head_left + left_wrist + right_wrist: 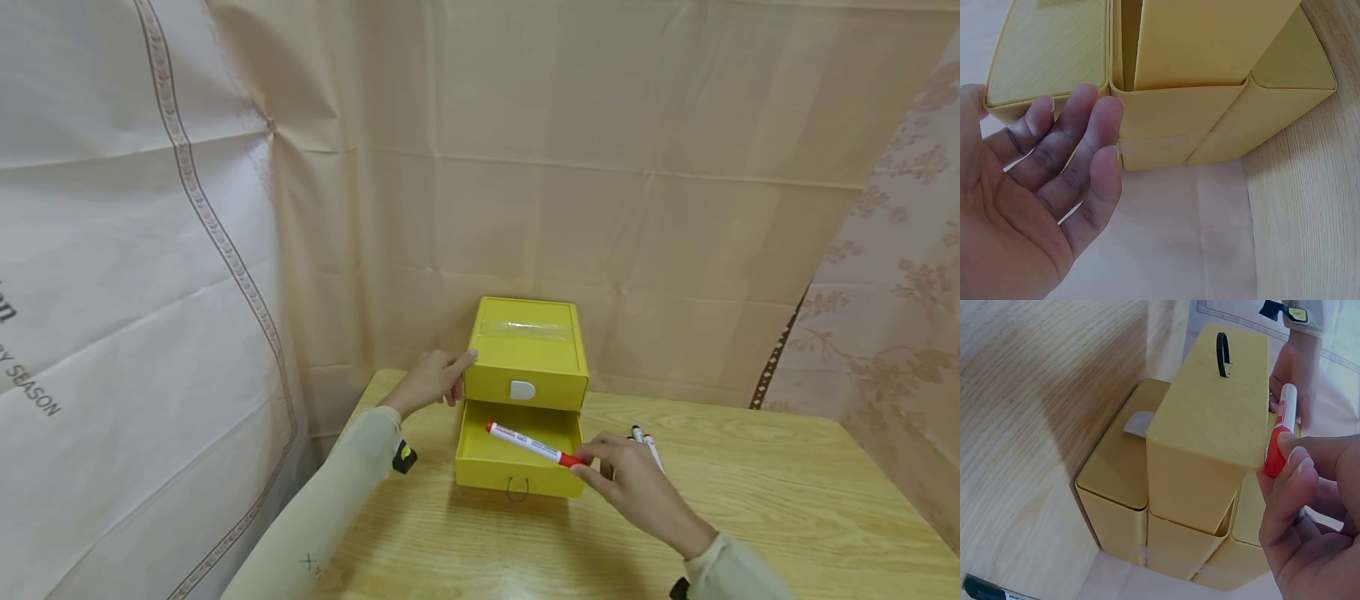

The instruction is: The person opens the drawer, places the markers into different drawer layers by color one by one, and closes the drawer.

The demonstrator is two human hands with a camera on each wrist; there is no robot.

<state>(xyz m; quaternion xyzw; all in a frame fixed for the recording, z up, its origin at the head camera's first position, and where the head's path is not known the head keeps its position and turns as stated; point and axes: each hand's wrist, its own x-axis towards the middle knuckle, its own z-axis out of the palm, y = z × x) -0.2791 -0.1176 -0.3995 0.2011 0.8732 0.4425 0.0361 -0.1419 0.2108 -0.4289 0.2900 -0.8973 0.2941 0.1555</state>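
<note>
A yellow drawer unit [487,350] stands on the table, its drawer with a thin dark loop pull [480,473] slid out. My left hand [433,379] rests at the unit's left side, thumb by the upper edge; in the left wrist view its fingers [1069,165] are loosely bent and spread against the yellow wall. With thumb and fingertips my right hand [637,483] pinches a red marker [525,442] by its red capped end. The marker slants above the drawn-out drawer, its other end pointing left.
More markers [651,450] lie on the table behind my right hand; a dark-capped marker [985,590] shows in the right wrist view. Above the pulled-out drawer is a closed one with a white tab [522,390]. A beige cloth [525,167] hangs behind the wooden table [750,492].
</note>
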